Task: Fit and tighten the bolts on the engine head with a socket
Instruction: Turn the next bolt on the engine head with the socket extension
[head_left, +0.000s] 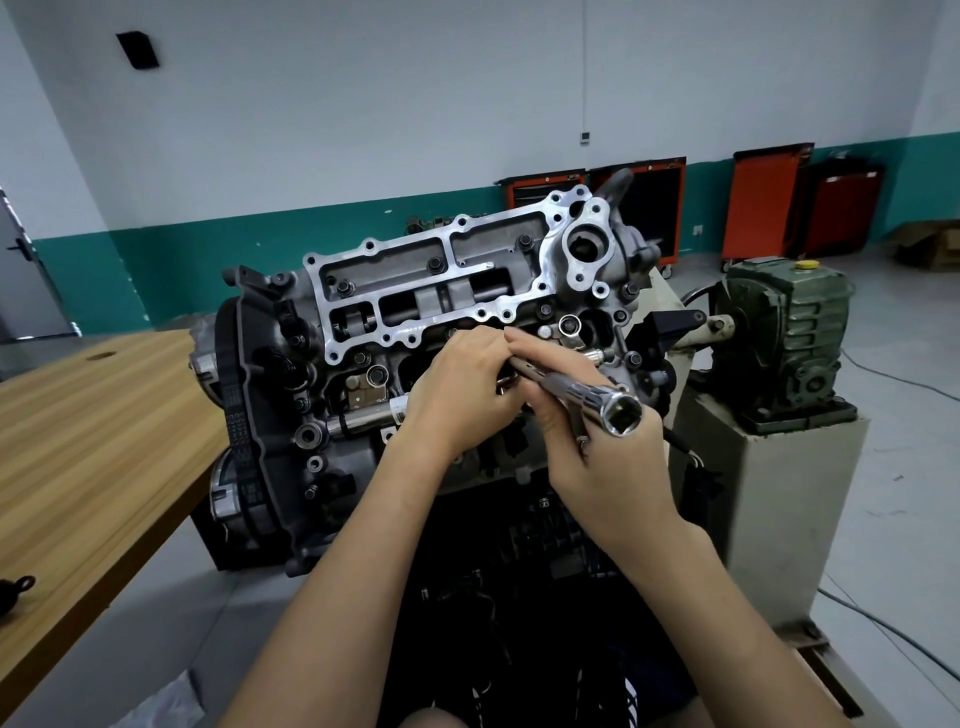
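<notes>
The engine head sits tilted toward the viewer on a stand, between a wooden counter on the left and a green gearbox on a pale pedestal on the right. Both hands meet just below its bright machined frame.

The right hand grips a long chrome socket. Its fingers wrap the shaft and the forefinger lies along it. The square-holed end points back at the camera, and the far end reaches into the head under the left hand. The left hand's fingers are curled over that far end, fingertips touching the right forefinger. I cannot tell whether they pinch the shaft, a bolt or nothing.

The frame's open pockets hold cam lobes in the lower row. Several dark bolts stand seated in the shallower upper pockets. A toothed belt runs over the pulleys at the head's left end.

Orange tool cabinets line the back wall, one with its drawer fronts showing and no contents visible. A cardboard box sits on the floor at far right, its inside out of sight.
</notes>
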